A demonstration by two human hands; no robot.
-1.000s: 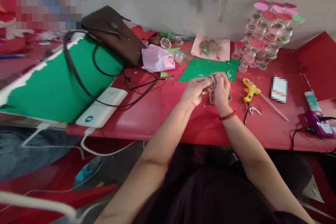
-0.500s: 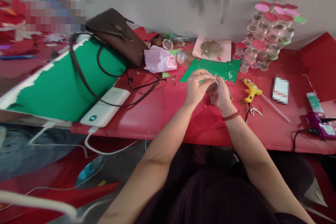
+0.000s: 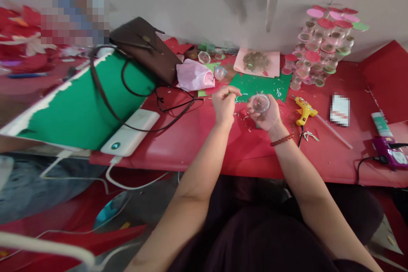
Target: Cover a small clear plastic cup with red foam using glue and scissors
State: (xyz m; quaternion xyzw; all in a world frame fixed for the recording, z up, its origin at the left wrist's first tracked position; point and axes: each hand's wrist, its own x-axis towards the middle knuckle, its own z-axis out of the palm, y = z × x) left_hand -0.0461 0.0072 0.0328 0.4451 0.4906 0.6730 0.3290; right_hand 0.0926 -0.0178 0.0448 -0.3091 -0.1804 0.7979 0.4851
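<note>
My right hand (image 3: 270, 115), with a beaded bracelet (image 3: 282, 140) at its wrist, holds a small clear plastic cup (image 3: 260, 103) with its round opening tipped toward me. A little to the left, my left hand (image 3: 225, 104) is apart from the cup, its thumb and fingers pinched together. Whatever those fingertips hold, if anything, is too small to make out. Under and beyond the hands lie red paper (image 3: 242, 142) and a green sheet (image 3: 270, 84) strewn with pale scraps. A yellow glue gun (image 3: 305, 110) lies to the right of my right hand.
A tower of joined clear cups with coloured discs (image 3: 320, 49) stands at the back right. Pink paper (image 3: 239, 66) bears a dark crumbly heap. Left are a brown bag (image 3: 149, 51), a white power bank (image 3: 130, 132) and a pink pouch (image 3: 194, 75). A purple plug block (image 3: 389, 153) sits right.
My left hand has drawn away from the cup to the left. The cup stays in my right hand, its round opening now in plain sight.
</note>
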